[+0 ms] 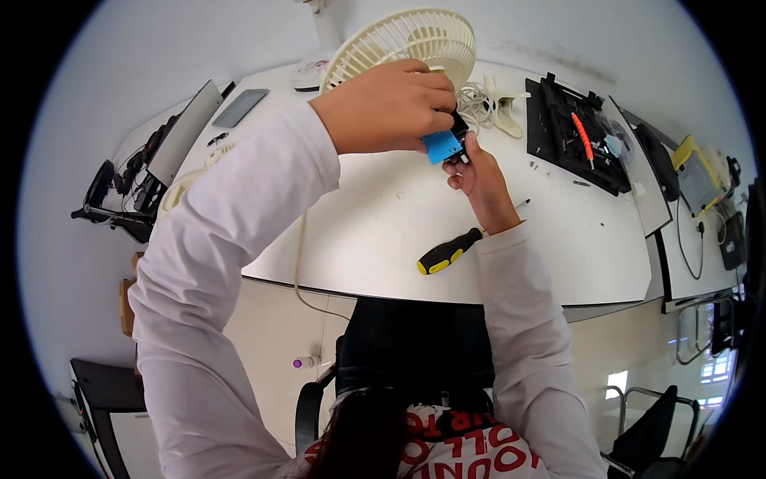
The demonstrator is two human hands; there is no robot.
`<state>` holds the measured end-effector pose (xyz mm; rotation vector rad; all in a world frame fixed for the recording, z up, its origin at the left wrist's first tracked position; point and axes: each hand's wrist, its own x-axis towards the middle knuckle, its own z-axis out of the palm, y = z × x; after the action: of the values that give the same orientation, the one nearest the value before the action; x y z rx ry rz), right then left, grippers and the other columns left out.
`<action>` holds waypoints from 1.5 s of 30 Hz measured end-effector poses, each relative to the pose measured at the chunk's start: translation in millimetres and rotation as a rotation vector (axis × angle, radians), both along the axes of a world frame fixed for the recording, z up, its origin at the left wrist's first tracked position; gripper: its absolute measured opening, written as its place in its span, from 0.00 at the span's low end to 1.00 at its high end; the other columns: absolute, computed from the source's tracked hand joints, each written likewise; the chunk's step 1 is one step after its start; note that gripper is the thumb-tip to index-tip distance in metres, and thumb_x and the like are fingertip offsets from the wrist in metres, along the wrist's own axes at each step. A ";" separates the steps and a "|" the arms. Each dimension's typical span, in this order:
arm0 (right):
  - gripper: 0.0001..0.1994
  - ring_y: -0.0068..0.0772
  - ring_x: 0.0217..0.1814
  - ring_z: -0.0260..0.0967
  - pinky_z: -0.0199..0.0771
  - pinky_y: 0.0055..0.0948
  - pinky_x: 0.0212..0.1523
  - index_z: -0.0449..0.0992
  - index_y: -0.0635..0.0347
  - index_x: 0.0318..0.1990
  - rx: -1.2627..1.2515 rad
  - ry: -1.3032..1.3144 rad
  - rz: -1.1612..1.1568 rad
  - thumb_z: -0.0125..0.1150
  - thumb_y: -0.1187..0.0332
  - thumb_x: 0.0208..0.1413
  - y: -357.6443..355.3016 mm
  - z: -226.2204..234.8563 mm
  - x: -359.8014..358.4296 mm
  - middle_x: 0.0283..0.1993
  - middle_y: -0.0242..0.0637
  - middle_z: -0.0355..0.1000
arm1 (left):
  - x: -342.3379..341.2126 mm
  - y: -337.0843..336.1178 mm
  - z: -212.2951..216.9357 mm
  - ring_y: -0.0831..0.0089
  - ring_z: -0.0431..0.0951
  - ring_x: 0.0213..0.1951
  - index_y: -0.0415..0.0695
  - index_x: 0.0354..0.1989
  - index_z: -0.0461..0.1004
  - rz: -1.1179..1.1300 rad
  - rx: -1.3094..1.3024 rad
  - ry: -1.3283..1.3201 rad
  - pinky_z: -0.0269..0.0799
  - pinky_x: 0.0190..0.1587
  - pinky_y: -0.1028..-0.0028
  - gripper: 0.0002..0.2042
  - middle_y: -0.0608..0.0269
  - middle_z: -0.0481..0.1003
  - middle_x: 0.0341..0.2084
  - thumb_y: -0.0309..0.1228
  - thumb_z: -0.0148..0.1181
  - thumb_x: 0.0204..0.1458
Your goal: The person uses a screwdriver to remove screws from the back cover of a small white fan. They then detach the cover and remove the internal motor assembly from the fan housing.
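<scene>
A cream electric fan (448, 32) with a slatted round guard lies tipped toward the back of the white table. My left hand (391, 104) reaches over its near side, fingers curled around a dark part behind the guard. A flat blue piece (441, 147) shows just below those fingers. From the right, my right hand (485, 185) pinches the small black part (458, 128) beside the blue piece; most of this part is hidden by my fingers. A black and yellow screwdriver (448, 252) lies on the table by my right wrist.
An open black tool case (576, 128) holding an orange tool (582, 137) lies at the right, with small loose parts near it. A coiled cream cable (477, 102) and a cream bracket (504, 112) lie beside the fan. A grey phone-like slab (241, 108) sits at back left.
</scene>
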<state>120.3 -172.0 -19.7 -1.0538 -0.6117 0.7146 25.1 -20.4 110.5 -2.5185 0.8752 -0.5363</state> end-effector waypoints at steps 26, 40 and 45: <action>0.22 0.25 0.52 0.64 0.61 0.29 0.50 0.66 0.55 0.51 0.056 0.051 0.024 0.35 0.49 0.62 -6.3 -10.1 -2.4 0.49 0.32 0.67 | 8.0 -34.5 -58.2 0.64 0.68 0.35 0.39 0.40 0.69 0.241 -0.559 -0.359 0.63 0.41 0.68 0.21 0.61 0.69 0.33 0.34 0.65 0.39; 0.21 0.23 0.50 0.62 0.63 0.28 0.47 0.67 0.54 0.49 0.079 0.064 0.040 0.35 0.50 0.63 0.0 -18.5 -8.3 0.48 0.29 0.66 | 8.8 -37.2 -72.0 0.63 0.65 0.35 0.42 0.36 0.72 0.282 -0.775 -0.385 0.63 0.37 0.69 0.19 0.62 0.69 0.31 0.34 0.68 0.34; 0.21 0.23 0.50 0.61 0.63 0.29 0.48 0.66 0.54 0.49 0.082 0.075 0.051 0.35 0.50 0.63 -0.1 -20.2 -7.7 0.49 0.29 0.65 | 8.1 -42.1 -73.9 0.63 0.65 0.34 0.43 0.36 0.73 0.310 -0.775 -0.421 0.63 0.36 0.69 0.18 0.62 0.69 0.30 0.35 0.68 0.35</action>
<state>112.6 -172.1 -39.9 -0.9349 -0.5999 0.7641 33.1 -62.5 36.5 -2.9201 0.1013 -1.4438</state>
